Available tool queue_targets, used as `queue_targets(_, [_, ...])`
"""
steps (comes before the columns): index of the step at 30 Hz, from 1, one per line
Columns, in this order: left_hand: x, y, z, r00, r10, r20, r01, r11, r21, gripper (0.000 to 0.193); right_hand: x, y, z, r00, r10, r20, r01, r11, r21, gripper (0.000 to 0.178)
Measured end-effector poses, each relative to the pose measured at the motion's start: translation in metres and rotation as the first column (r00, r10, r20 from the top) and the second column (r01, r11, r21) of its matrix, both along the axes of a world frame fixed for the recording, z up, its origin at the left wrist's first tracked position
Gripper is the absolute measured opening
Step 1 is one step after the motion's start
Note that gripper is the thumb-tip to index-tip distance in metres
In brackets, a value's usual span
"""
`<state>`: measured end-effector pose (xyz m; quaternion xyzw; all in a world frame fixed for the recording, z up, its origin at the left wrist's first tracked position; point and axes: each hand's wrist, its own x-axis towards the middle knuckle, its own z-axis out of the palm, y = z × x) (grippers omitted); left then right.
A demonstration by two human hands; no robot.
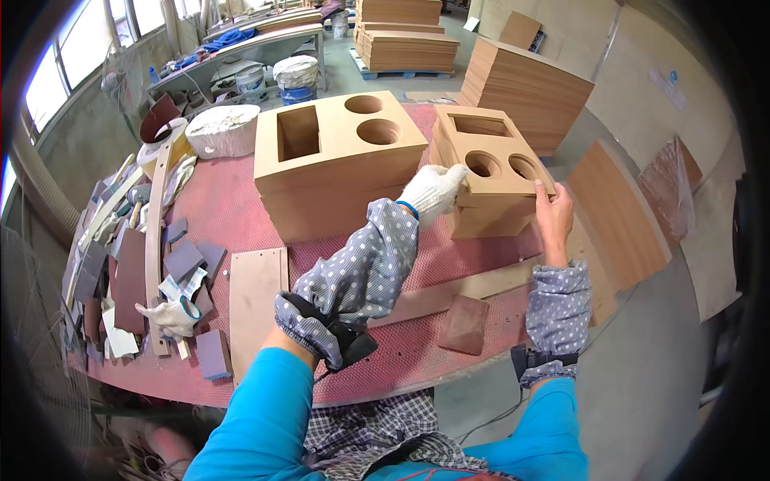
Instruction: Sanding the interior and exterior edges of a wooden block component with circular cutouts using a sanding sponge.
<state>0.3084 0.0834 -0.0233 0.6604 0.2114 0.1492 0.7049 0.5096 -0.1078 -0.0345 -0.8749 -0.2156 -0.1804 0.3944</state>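
Note:
My left hand, in a white knit glove, grips the near left corner of a wooden panel with one rectangular cutout and two round holes. At its near right corner, my bare right hand holds the edge, thumb on top and fingers partly hidden. The panel lies on a stack of like boards on the red-topped table. To the left stands a larger stack of cut-out panels. A brown sandpaper-like piece lies nearer me, beside a long wooden strip.
Purplish-grey blocks, a loose white glove and tools crowd the table's left side. A flat board lies near them. Beyond the table are a tall board stack, a palletised stack and a workbench. Large sheets lean at right.

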Motion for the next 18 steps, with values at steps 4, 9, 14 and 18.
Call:
queue_targets(4, [-0.002,0.007,0.001,0.999,-0.026,-0.026,0.026,1.000,0.006,0.063,0.007,-0.003,-0.002,0.999,-0.001,-0.045,-0.001,0.998,-0.055,0.066])
queue_targets(9, [-0.010,0.010,0.002,0.997,-0.081,-0.016,0.081,0.996,-0.038,0.065,0.017,-0.004,-0.015,1.000,0.015,-0.027,-0.016,0.999,-0.036,0.065])
queue_targets(14, [-0.009,0.007,0.002,0.997,-0.071,-0.020,0.070,0.997,-0.038,0.070,0.027,-0.004,-0.016,1.000,0.025,0.000,-0.025,0.995,-0.093,0.064])
queue_targets(18, [-0.004,0.008,-0.001,0.996,-0.082,-0.016,0.083,0.996,0.042,0.073,0.044,-0.003,-0.024,0.996,0.066,-0.060,-0.070,0.995,-0.068,0.065])
